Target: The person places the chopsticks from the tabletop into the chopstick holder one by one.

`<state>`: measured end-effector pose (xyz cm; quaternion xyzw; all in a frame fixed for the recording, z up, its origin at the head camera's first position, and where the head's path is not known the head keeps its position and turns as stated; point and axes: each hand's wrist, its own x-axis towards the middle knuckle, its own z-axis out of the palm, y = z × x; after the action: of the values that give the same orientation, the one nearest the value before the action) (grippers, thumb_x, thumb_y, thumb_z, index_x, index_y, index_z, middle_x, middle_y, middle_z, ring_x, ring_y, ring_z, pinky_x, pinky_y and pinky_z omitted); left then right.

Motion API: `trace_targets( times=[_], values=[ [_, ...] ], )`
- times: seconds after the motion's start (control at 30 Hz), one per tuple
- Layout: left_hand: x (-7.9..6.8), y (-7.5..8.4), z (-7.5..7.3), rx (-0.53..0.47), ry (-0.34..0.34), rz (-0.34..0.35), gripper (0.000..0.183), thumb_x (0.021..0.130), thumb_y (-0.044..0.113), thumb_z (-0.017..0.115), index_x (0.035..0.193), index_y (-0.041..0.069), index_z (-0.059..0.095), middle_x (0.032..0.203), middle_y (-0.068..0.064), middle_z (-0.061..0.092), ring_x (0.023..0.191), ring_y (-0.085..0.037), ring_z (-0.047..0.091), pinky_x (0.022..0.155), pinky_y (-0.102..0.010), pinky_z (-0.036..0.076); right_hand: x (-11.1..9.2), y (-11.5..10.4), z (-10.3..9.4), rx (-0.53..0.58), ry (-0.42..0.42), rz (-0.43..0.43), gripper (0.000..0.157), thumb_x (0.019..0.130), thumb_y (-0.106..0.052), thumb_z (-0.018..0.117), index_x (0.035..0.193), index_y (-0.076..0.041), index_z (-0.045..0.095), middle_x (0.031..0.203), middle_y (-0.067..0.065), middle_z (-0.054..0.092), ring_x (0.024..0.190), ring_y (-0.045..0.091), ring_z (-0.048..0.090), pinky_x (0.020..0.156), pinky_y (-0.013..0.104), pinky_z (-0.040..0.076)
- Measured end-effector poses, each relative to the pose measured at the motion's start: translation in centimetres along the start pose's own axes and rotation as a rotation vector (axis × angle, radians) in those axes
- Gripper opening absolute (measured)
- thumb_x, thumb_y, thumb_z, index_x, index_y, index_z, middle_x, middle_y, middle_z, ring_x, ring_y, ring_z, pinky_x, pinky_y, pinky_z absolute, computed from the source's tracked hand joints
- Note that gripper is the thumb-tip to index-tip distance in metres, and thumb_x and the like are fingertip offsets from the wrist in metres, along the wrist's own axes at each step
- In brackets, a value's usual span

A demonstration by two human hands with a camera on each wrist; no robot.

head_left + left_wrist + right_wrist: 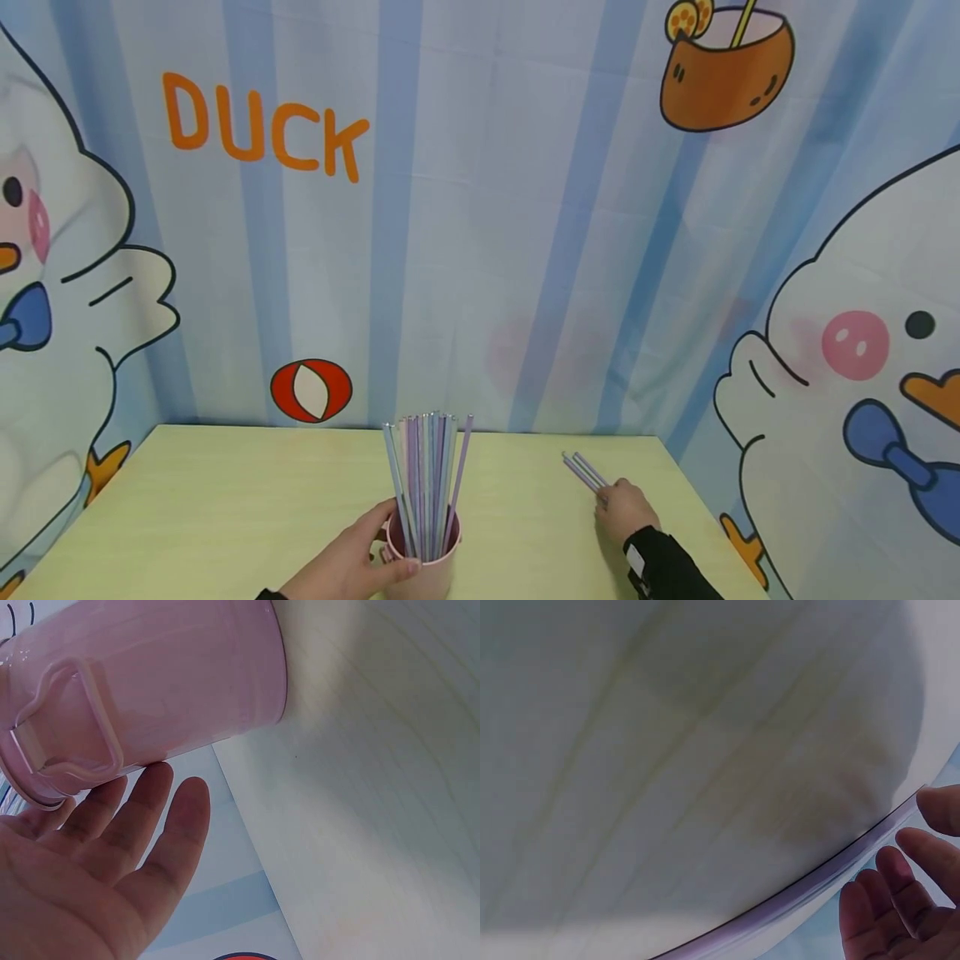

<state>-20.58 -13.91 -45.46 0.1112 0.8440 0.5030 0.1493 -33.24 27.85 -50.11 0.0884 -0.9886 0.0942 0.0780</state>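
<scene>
A pink bucket-shaped cup [423,579] stands near the front of the table, filled with upright pastel straws [427,483]. My left hand [356,554] grips it by the rim, thumb on the near side and fingers round the far side. In the left wrist view, a folded handle [105,727] shows on the cup above the fingers [191,817]. Farther right, my right hand [628,510] pinches a few purple straws [585,473] at their near ends. Those straws point away to the left, close over the table; in the right wrist view, a purple straw [780,907] runs up to the thumb and index finger.
The pale wooden table [262,475] ends at a striped blue curtain [465,250] along the back. The curtain has printed ducks, a ball [311,391] and a drink. On both sides it hangs close to the table edges.
</scene>
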Motion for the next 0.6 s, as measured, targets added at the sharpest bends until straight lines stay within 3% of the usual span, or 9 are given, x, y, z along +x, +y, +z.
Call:
trace_targets(
  times=[0.6],
  values=[
    [0.03, -0.18, 0.02, 0.005, 0.000, 0.020, 0.088, 0.081, 0.052, 0.069, 0.148, 0.013, 0.026, 0.139, -0.014, 0.044, 0.112, -0.030, 0.046, 0.090, -0.062, 0.046, -0.27, -0.29, -0.30, -0.094, -0.056, -0.002, 0.007, 0.087, -0.012, 0.064, 0.090, -0.008, 0.069, 0.079, 0.011, 0.053, 0.068, 0.025, 0.053, 0.064, 0.041, 0.051]
  ],
)
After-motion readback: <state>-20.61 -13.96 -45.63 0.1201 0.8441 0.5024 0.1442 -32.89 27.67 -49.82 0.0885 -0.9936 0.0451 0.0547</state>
